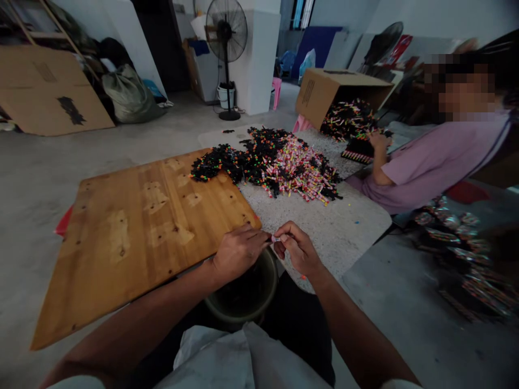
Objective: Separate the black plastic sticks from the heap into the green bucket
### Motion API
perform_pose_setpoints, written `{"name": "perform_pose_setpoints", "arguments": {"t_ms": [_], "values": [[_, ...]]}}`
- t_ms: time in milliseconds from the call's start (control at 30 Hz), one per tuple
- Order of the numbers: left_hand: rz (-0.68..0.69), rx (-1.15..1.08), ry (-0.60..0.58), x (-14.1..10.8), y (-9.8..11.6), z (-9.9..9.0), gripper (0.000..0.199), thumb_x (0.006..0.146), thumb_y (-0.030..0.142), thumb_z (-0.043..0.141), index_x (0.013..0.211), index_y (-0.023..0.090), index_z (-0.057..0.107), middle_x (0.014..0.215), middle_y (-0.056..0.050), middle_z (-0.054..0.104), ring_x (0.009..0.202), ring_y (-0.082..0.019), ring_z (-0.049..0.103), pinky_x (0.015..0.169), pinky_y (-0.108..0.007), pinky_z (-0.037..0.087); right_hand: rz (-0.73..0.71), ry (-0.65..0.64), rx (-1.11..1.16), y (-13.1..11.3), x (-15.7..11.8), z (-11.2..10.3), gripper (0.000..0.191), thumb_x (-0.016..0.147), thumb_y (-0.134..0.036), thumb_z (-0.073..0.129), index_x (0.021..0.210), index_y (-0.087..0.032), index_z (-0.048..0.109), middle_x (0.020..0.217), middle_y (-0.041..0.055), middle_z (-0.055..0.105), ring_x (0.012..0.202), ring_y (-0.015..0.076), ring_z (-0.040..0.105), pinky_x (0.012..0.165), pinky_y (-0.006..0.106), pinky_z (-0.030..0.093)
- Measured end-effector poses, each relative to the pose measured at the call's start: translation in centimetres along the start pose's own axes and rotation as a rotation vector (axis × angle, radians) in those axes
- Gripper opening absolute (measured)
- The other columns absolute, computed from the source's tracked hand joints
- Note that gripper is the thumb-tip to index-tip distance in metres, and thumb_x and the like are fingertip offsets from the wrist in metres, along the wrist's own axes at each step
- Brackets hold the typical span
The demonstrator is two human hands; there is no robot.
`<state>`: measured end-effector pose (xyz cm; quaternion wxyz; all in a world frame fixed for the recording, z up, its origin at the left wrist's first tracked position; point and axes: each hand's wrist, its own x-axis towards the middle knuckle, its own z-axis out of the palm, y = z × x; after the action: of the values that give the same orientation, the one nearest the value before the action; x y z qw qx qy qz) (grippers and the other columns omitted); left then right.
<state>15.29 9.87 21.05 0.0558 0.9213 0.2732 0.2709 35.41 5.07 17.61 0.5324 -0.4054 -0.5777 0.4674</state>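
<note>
My left hand (241, 248) and my right hand (298, 248) meet over the rim of a dark bucket (271, 292) in my lap. Between their fingertips is a small pink-and-white tube-shaped piece (276, 239) with a dark end. The right thumb and forefinger pinch its pale part; the left fingers close on the dark end. The piece is too small to name its kind. Ahead lies a heap of similar pink-and-white pieces (294, 167), mixed with black pieces (222, 161) that have orange and green spots. The bucket's inside is too dark to make out.
A wooden board (121, 232) lies to the left, beside a speckled grey tabletop (340, 232). At right a person in a pink shirt (433, 156) handles pieces by a tipped cardboard box (318, 100). Shiny bagged bundles (466, 254) lie on the floor; a fan (225, 32) stands behind.
</note>
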Motion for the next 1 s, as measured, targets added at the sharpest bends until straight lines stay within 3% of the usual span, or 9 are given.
{"name": "perform_pose_setpoints", "arguments": {"t_ms": [100, 200, 300, 367, 467, 567, 667, 800, 1000], "values": [[-0.116, -0.065, -0.276, -0.3, -0.9, 1.1, 0.028, 0.105, 0.032, 0.051, 0.1, 0.02, 0.076, 0.09, -0.007, 0.078, 0.082, -0.021, 0.073, 0.076, -0.031, 0.054, 0.157, -0.096, -0.043, 1.6, 0.0, -1.1, 0.022, 0.104, -0.041, 0.05, 0.103, -0.022, 0.061, 0.065, -0.0045, 0.059, 0.056, 0.0136, 0.056, 0.054, 0.024, 0.043], [-0.199, -0.099, -0.633, -1.8, -2.2, 2.8, 0.016, 0.093, 0.033, 0.066, 0.093, 0.024, 0.079, 0.084, -0.008, 0.077, 0.078, -0.025, 0.074, 0.07, -0.031, 0.053, 0.367, -0.174, -0.311, 4.3, 1.4, -4.2, 0.024, 0.102, -0.038, 0.052, 0.107, -0.019, 0.065, 0.073, -0.0011, 0.067, 0.061, 0.0147, 0.062, 0.057, 0.025, 0.046], [-0.241, -0.141, -0.859, -2.6, -3.7, 4.8, 0.021, 0.075, 0.037, 0.081, 0.091, 0.023, 0.08, 0.084, -0.01, 0.078, 0.08, -0.031, 0.074, 0.069, -0.033, 0.052, 0.532, 0.092, -0.798, 7.1, 4.4, -8.8, 0.024, 0.1, -0.028, 0.049, 0.101, -0.016, 0.07, 0.085, 0.0043, 0.073, 0.074, 0.0157, 0.067, 0.069, 0.024, 0.047], [-0.229, -0.234, -0.844, -1.4, -5.1, 6.2, 0.028, 0.078, 0.038, 0.077, 0.103, 0.024, 0.08, 0.095, -0.01, 0.079, 0.087, -0.03, 0.074, 0.072, -0.033, 0.052, 0.578, 0.234, -0.954, 8.6, 7.0, -11.6, 0.026, 0.099, -0.023, 0.048, 0.106, -0.013, 0.072, 0.097, 0.0097, 0.076, 0.088, 0.0186, 0.069, 0.078, 0.026, 0.047], [-0.281, -0.389, -0.667, 3.6, -7.7, 8.6, 0.025, 0.093, 0.034, 0.062, 0.108, 0.025, 0.079, 0.101, -0.007, 0.08, 0.09, -0.025, 0.073, 0.077, -0.029, 0.051, 0.59, 0.304, -1.009, 10.2, 11.3, -13.9, 0.028, 0.098, -0.019, 0.049, 0.111, -0.013, 0.074, 0.107, 0.0144, 0.076, 0.102, 0.0228, 0.068, 0.086, 0.028, 0.046], [-0.568, -0.316, -0.403, 10.2, -11.0, 11.2, 0.02, 0.092, 0.03, 0.063, 0.097, 0.021, 0.08, 0.1, -0.008, 0.08, 0.093, -0.023, 0.072, 0.083, -0.028, 0.05, 0.579, 0.319, -1.031, 11.6, 15.4, -14.1, 0.029, 0.098, -0.019, 0.053, 0.117, -0.014, 0.074, 0.114, 0.0177, 0.075, 0.109, 0.0258, 0.068, 0.089, 0.029, 0.046], [-0.705, -0.214, -0.31, 15.0, -13.6, 13.7, 0.023, 0.095, 0.03, 0.058, 0.095, 0.018, 0.078, 0.096, -0.01, 0.079, 0.098, -0.025, 0.07, 0.084, -0.029, 0.049, 0.578, 0.354, -1.039, 13.1, 18.2, -13.5, 0.039, 0.102, -0.029, 0.051, 0.136, -0.015, 0.065, 0.121, 0.0201, 0.073, 0.113, 0.029, 0.068, 0.091, 0.033, 0.048], [-0.783, -0.117, -0.239, 17.7, -14.3, 16.9, 0.028, 0.098, 0.035, 0.056, 0.105, 0.016, 0.075, 0.101, -0.014, 0.076, 0.101, -0.028, 0.069, 0.085, -0.033, 0.049, 0.592, 0.407, -1.088, 14.7, 19.7, -13.2, 0.049, 0.103, -0.039, 0.051, 0.145, -0.013, 0.057, 0.132, 0.0246, 0.066, 0.115, 0.0324, 0.068, 0.091, 0.036, 0.049], [-0.854, -0.109, -0.241, 19.1, -13.8, 20.0, 0.033, 0.088, 0.03, 0.071, 0.116, 0.014, 0.067, 0.128, -0.022, 0.066, 0.116, -0.033, 0.065, 0.093, -0.036, 0.047, 0.565, 0.333, -1.105, 15.5, 17.5, -13.5, 0.033, 0.101, -0.025, 0.055, 0.13, -0.012, 0.066, 0.125, 0.0221, 0.07, 0.116, 0.0278, 0.068, 0.091, 0.03, 0.048]]}}
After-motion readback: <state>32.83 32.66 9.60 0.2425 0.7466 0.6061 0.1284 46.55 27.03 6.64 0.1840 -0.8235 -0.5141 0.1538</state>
